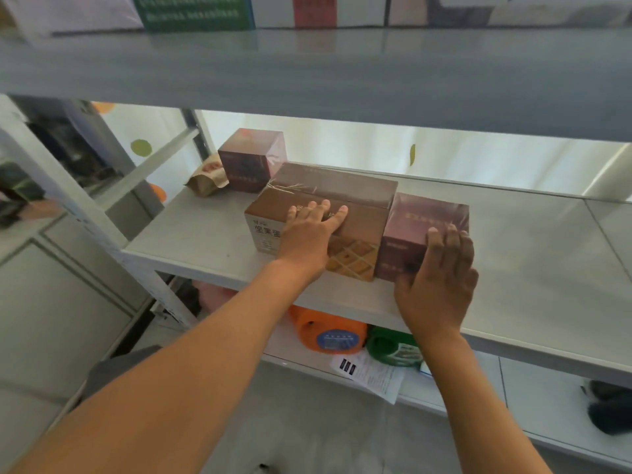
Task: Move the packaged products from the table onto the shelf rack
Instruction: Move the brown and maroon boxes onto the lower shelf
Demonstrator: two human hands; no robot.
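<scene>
On the middle shelf (205, 234) of the white rack lies a long brown box (362, 230) with a lattice print on its front. My left hand (309, 234) rests flat on its top, fingers straight. To its right stands a maroon box (410, 230); my right hand (441, 271) touches its front right corner with straight fingers. A second long brown box (342, 183) lies behind the first. Farther back left stand another maroon box (251, 159) and a brown paper pouch (207, 181).
The upper shelf (307, 73) overhangs the boxes and carries packages at its back. On the lower shelf lie an orange jug (328, 333), a green bottle (393, 345) and a paper sheet (372, 376). The middle shelf runs bare to the right. Rack posts stand at left.
</scene>
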